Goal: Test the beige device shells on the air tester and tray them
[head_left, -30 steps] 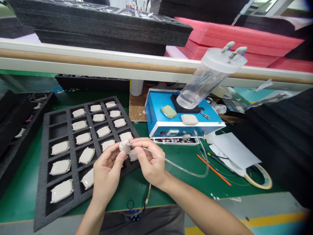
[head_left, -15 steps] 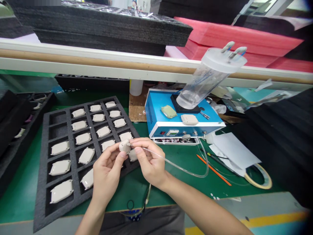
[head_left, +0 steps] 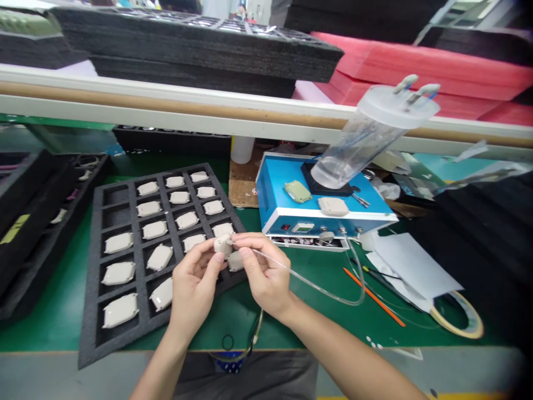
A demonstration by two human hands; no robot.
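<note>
My left hand [head_left: 195,278] is closed on a small beige plastic watch case [head_left: 222,245], holding it tilted above the tray. My right hand [head_left: 266,272] pinches the end of a clear thin tube [head_left: 310,284], its tip against or very near the case's edge. From there the tube loops right and back to the front of a blue machine [head_left: 275,180]. Below and left of my hands lies a black foam tray [head_left: 140,311] with similar beige cases in most of its pockets; my hands hide part of it.
A clear cylinder [head_left: 353,147], a green case [head_left: 297,191] and a beige case [head_left: 333,206] stand on the machine. To the right lie an orange stick [head_left: 375,297], white paper [head_left: 410,261] and a tape roll [head_left: 470,316]. A shelf edge [head_left: 187,111] crosses behind; foam trays [head_left: 31,222] stand left.
The whole scene has shifted slightly right in view as the head turned. Both hands keep their hold on the case and tube, with little visible movement between them.
</note>
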